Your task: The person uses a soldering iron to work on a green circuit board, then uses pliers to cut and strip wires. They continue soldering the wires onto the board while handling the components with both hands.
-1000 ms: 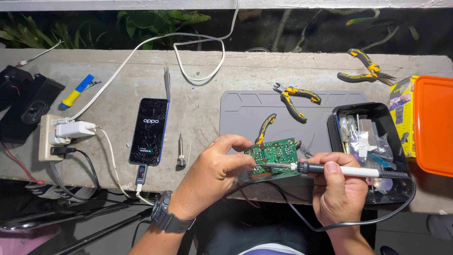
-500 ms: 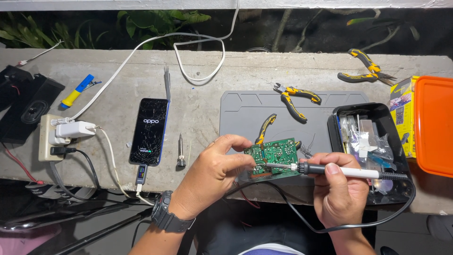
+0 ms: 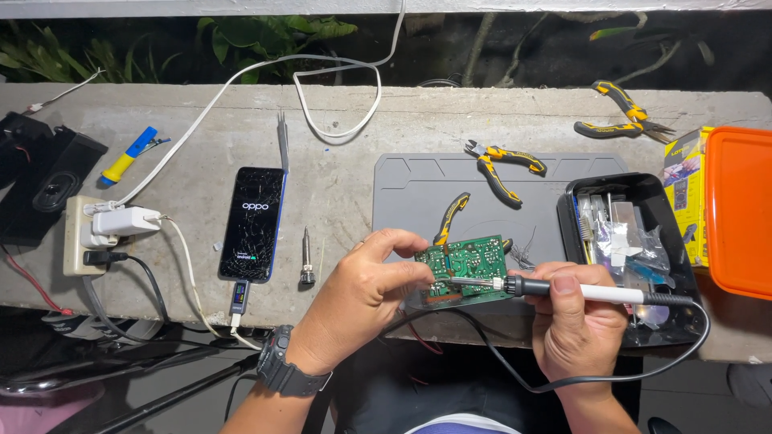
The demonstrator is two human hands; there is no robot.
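A green circuit board (image 3: 474,261) sits at the near edge of a grey work mat (image 3: 418,185). My left hand (image 3: 362,293) pinches the board's left edge between thumb and fingers. My right hand (image 3: 575,321) grips a white-handled soldering iron (image 3: 587,292) like a pen. Its metal tip lies across the board's lower middle, pointing left toward my left fingertips. The iron's black cord (image 3: 563,378) loops down below the bench.
Yellow-handled pliers (image 3: 505,165) and another yellow tool (image 3: 450,217) lie on the mat, more pliers (image 3: 619,112) at far right. A black parts tray (image 3: 627,241) and orange lid (image 3: 740,209) stand right. A cracked phone (image 3: 255,213), spare iron tip (image 3: 306,257), power strip (image 3: 84,233) and speaker (image 3: 48,185) lie left.
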